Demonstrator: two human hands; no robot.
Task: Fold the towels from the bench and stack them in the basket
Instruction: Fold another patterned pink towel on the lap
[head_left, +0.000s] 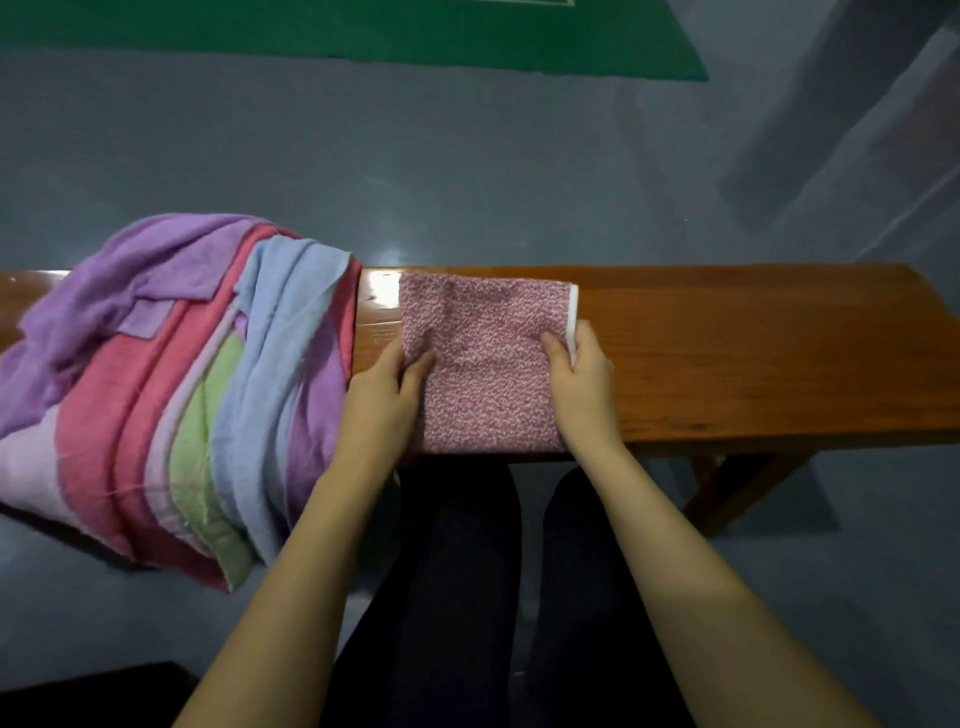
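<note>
A pink speckled towel (483, 358) with a white hem lies folded flat on the wooden bench (753, 353), in the middle of the view. My left hand (387, 387) grips its left edge, thumb on top of the cloth. At the right edge my right hand (582, 371) holds the towel near the white hem, thumb on top. A heap of unfolded towels (171, 379) in purple, pink, green and blue covers the bench's left end and hangs over its front. No basket is in view.
The bench's right half is bare wood, with its legs (727, 488) below. A green mat (363, 36) lies on the grey floor beyond. My dark-trousered legs are under the bench's front edge. A dark object (93, 686) sits at the bottom left.
</note>
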